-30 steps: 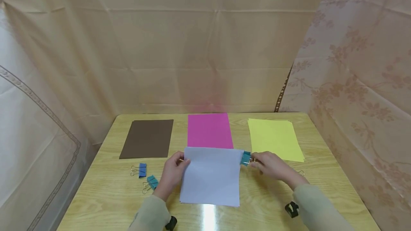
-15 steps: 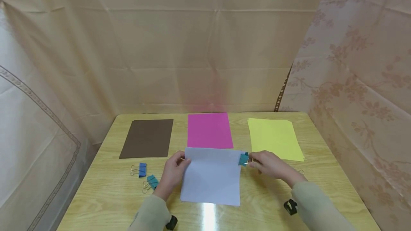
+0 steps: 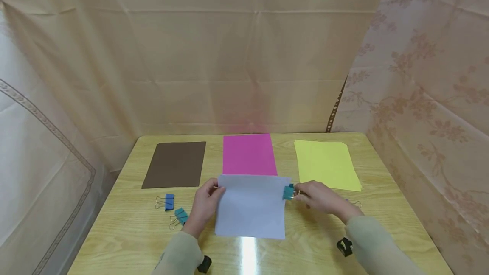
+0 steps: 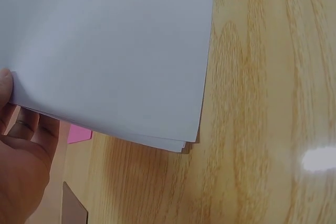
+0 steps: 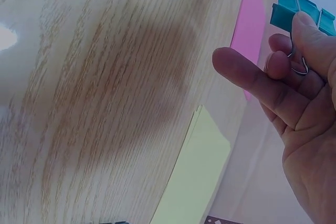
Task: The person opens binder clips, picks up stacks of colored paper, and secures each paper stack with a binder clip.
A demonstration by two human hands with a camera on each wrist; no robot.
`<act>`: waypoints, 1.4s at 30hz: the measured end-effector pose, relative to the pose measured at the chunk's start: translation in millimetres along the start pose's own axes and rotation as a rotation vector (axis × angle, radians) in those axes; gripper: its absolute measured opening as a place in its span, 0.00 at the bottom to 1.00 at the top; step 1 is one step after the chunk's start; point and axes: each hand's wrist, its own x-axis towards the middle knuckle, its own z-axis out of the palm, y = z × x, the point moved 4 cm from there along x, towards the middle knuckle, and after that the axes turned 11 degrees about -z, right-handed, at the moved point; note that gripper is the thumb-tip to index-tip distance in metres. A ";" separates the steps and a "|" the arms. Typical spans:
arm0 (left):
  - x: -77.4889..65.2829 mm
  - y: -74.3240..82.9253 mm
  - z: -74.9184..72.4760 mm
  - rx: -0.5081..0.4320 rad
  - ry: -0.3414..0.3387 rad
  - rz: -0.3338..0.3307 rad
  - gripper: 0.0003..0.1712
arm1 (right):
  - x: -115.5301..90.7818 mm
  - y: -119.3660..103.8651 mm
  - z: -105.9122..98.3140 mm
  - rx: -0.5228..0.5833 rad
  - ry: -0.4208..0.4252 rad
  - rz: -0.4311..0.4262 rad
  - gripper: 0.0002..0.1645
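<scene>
My left hand pinches the upper left edge of several stacked white sheets, thumb on top and fingers beneath. In the left wrist view the sheets' corners lie slightly uneven above the wood. At the stack's upper right edge is a teal binder clip, which my right hand grips by its wire handles. The right wrist view has the thumb pressed against the clip, with a wire loop showing between thumb and fingers. The clip's mouth overlaps the paper's edge.
Brown paper, magenta paper and yellow paper lie along the back of the wooden table. A blue binder clip and another teal clip rest left of my left hand. A wire handle shows beyond my right wrist.
The teal clip in my right hand has shifted slightly left and down along the sheets' right edge. The near edge of the sheets has risen a little in view.
</scene>
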 end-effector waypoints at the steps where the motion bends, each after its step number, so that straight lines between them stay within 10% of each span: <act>1: 0.0 -0.2 0.0 -0.004 0.000 0.001 0.03 | 0.3 -0.8 0.2 -0.003 -0.001 -0.005 0.08; 42: -4.7 -1.6 1.6 0.000 -0.032 -0.030 0.04 | 9.7 -6.3 -13.1 -0.066 -0.011 -0.026 0.10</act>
